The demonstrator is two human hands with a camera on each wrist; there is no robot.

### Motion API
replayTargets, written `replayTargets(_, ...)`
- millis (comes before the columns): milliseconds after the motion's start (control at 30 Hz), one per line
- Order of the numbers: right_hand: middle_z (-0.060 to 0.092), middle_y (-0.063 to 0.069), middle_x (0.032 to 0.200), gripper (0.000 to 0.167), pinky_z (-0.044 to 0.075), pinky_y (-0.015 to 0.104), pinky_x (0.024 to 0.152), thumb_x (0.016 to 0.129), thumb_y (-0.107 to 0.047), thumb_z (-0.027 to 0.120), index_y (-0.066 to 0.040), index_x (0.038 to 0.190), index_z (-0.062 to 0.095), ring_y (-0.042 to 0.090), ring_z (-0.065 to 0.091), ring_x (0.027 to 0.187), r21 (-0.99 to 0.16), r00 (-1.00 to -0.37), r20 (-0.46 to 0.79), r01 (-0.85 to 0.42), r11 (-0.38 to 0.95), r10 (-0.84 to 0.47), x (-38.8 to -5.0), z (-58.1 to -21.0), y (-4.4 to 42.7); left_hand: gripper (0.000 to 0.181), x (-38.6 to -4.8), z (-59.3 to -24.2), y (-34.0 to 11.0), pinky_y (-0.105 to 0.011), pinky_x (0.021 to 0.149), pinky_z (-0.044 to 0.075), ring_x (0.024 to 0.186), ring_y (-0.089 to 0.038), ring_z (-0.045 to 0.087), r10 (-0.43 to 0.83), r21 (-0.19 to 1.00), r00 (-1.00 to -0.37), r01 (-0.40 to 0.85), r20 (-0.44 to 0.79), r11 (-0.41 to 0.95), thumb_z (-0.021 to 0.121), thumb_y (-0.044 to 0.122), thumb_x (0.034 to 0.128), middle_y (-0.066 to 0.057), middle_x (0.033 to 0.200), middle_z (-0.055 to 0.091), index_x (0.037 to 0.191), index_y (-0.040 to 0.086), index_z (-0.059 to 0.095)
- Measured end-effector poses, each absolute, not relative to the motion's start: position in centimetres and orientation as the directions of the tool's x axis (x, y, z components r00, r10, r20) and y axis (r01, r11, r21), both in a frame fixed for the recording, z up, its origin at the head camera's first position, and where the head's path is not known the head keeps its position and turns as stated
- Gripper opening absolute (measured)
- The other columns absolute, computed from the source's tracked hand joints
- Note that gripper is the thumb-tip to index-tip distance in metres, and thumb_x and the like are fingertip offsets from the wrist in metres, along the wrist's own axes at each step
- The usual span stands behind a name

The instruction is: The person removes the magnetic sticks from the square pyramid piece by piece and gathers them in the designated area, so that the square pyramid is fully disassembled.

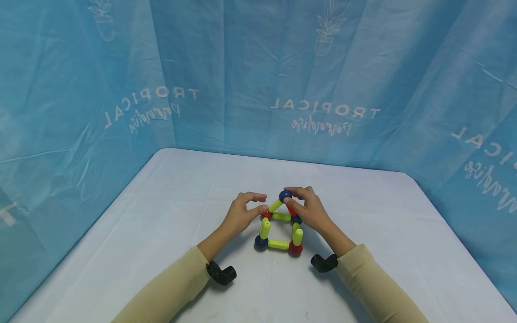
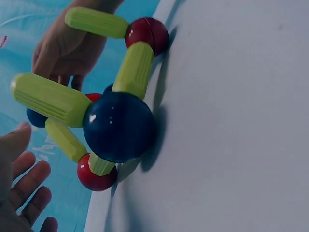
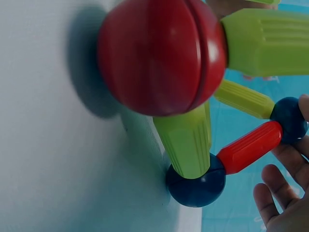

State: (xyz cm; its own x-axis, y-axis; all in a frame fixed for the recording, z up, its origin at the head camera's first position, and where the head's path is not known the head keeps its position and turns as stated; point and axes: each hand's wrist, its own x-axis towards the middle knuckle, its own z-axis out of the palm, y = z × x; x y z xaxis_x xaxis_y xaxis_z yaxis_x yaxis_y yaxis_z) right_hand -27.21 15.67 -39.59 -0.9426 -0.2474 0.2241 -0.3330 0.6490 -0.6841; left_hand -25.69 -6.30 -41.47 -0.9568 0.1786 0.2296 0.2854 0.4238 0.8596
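A structure of magnetic balls and rods stands on the table. Its base is a square of lime rods, such as the front rod (image 1: 278, 244), joined by a front-left blue ball (image 1: 261, 242), a front-right red ball (image 1: 295, 248) and two rear balls. A lime rod (image 2: 53, 99) rises from each front ball. At the back, a lime rod (image 1: 275, 206) and a red rod (image 3: 251, 146) slope up to a top blue ball (image 1: 285, 196). My right hand (image 1: 310, 208) pinches that ball between thumb and fingers. My left hand (image 1: 241, 213), fingers spread, hovers beside the rear-left red ball (image 2: 96, 174), holding nothing.
A white cloth covers the table (image 1: 194, 188). Blue printed curtains (image 1: 258, 80) hang along its back and sides. Black wrist cameras sit on the left wrist (image 1: 222, 273) and the right wrist (image 1: 324, 263), low over the cloth in front of the structure.
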Motion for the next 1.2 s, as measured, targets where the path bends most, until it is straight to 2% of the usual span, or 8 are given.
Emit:
replayTargets(200,0.058,0.009,0.118,0.042,0.046,0.051,0.092,0.091,-0.036,0.061,-0.016,0.128,0.059,0.028,0.048,0.112,-0.686,-0.933,0.246,-0.360,0.632,-0.264,-27.2,-39.7,15.5,0.039,-27.0,-41.7,-5.3,-0.050,0.101,0.035,0.119,-0.022,0.044,0.259,0.798,-0.951,0.285,0.167,0.532,0.069,0.032,0.0846,0.000,0.122,0.062,0.120,0.017,0.065)
replayTargets(500,0.060,0.009,0.117,0.042,0.045,0.053,0.091,0.089,-0.033,0.064,-0.015,0.126,0.060,0.024,0.047,0.109,-0.670,-0.922,0.274,-0.387,0.634,-0.274,-27.2,-40.0,15.3,0.028,-27.5,-41.9,-4.6,-0.053,0.107,0.024,0.112,-0.020,0.049,0.292,0.751,-0.939,0.324,0.181,0.576,0.069,0.029,0.0853,0.002,0.108,0.071,0.111,0.018,0.070)
replayTargets(733,0.061,0.008,0.116,0.041,0.046,0.051,0.091,0.087,-0.032,0.067,-0.015,0.123,0.062,0.022,0.047,0.106,-0.643,-0.913,0.292,-0.407,0.649,-0.284,-26.7,-39.6,14.9,0.021,-27.6,-42.2,-4.4,-0.055,0.105,0.026,0.109,-0.021,0.051,0.297,0.741,-0.934,0.342,0.199,0.578,0.069,0.026,0.0853,0.002,0.101,0.072,0.104,0.017,0.073)
replayTargets(933,0.062,0.007,0.112,0.041,0.044,0.035,0.080,0.085,-0.032,0.069,-0.014,0.121,0.063,0.019,0.047,0.099,-0.601,-0.908,0.315,-0.415,0.683,-0.275,-26.4,-39.2,14.7,0.019,-27.5,-42.4,-4.2,-0.052,0.106,0.026,0.104,-0.020,0.054,0.294,0.713,-0.921,0.384,0.254,0.586,0.070,0.025,0.0843,0.002,0.097,0.073,0.101,0.016,0.074)
replayTargets(1000,0.062,0.006,0.112,0.040,0.043,0.033,0.078,0.085,-0.032,0.069,-0.014,0.121,0.063,0.019,0.047,0.099,-0.602,-0.910,0.315,-0.410,0.685,-0.268,-26.4,-39.3,14.7,0.019,-27.5,-42.5,-4.2,-0.052,0.105,0.027,0.103,-0.019,0.054,0.288,0.709,-0.919,0.391,0.268,0.586,0.070,0.025,0.0844,0.002,0.097,0.074,0.101,0.016,0.074)
replayTargets(1200,0.062,0.007,0.113,0.040,0.046,0.043,0.084,0.087,-0.034,0.067,-0.014,0.122,0.063,0.025,0.049,0.105,-0.631,-0.919,0.303,-0.391,0.670,-0.251,-26.5,-39.4,14.8,0.022,-27.4,-42.8,-4.2,-0.051,0.105,0.028,0.102,-0.019,0.055,0.252,0.753,-0.931,0.362,0.264,0.550,0.070,0.027,0.0842,0.001,0.097,0.073,0.103,0.015,0.073)
